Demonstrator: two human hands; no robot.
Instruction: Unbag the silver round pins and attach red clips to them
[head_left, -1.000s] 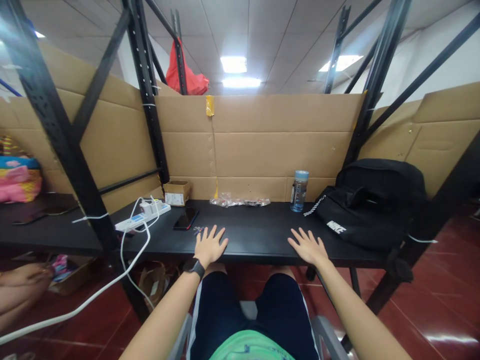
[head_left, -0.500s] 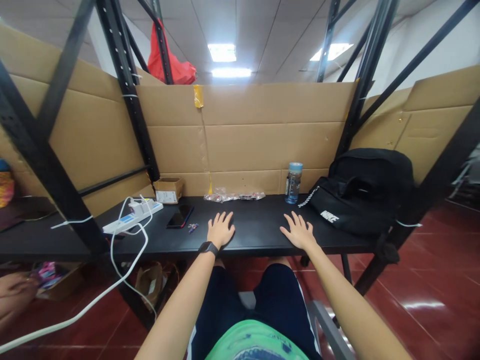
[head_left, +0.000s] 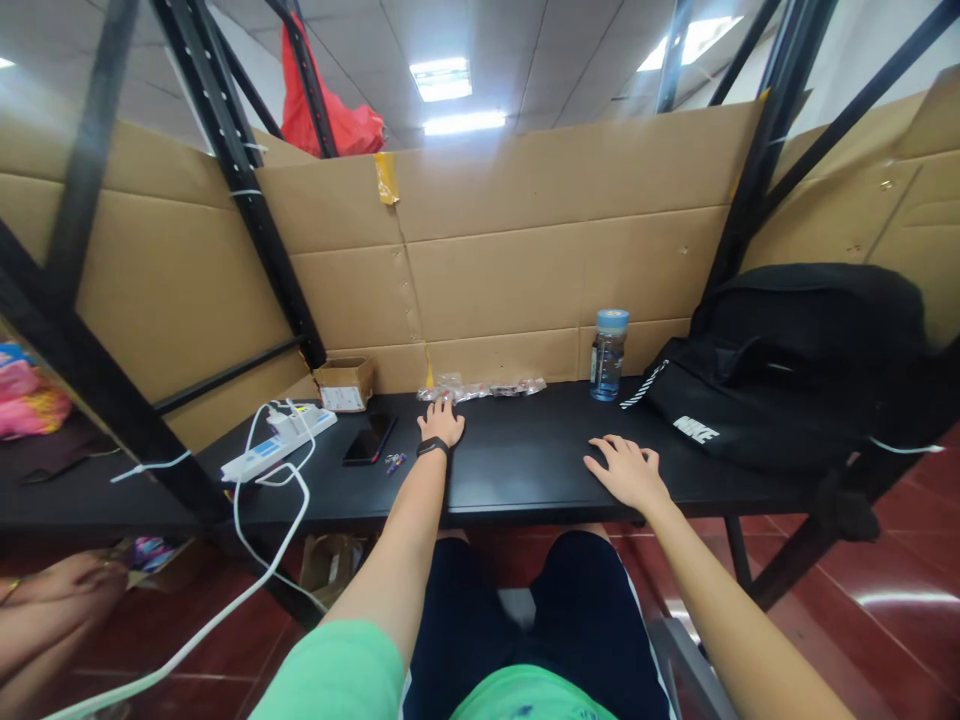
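Observation:
My left hand (head_left: 441,424), with a dark band on its wrist, reaches to the back of the black table (head_left: 517,450). Its fingers are stretched out, and the tips meet the near edge of some clear plastic packets (head_left: 499,388); whether they press on them I cannot tell. What is inside the packets is too small to name. My right hand (head_left: 628,472) lies palm down near the table's front edge, fingers spread, holding nothing. Behind it stands a clear bottle with a blue cap (head_left: 607,358).
A black backpack (head_left: 795,370) fills the right side. Left are a small cardboard box (head_left: 343,385), a phone (head_left: 369,440), a small trinket (head_left: 395,462) and a white power strip (head_left: 277,447) with a looping cable. Another person's hand (head_left: 71,590) shows at lower left. Cardboard walls (head_left: 525,260) enclose the back.
My left hand has moved forward across the table to the plastic packets. My right hand stays spread near the front edge. The view has tilted and shifted slightly.

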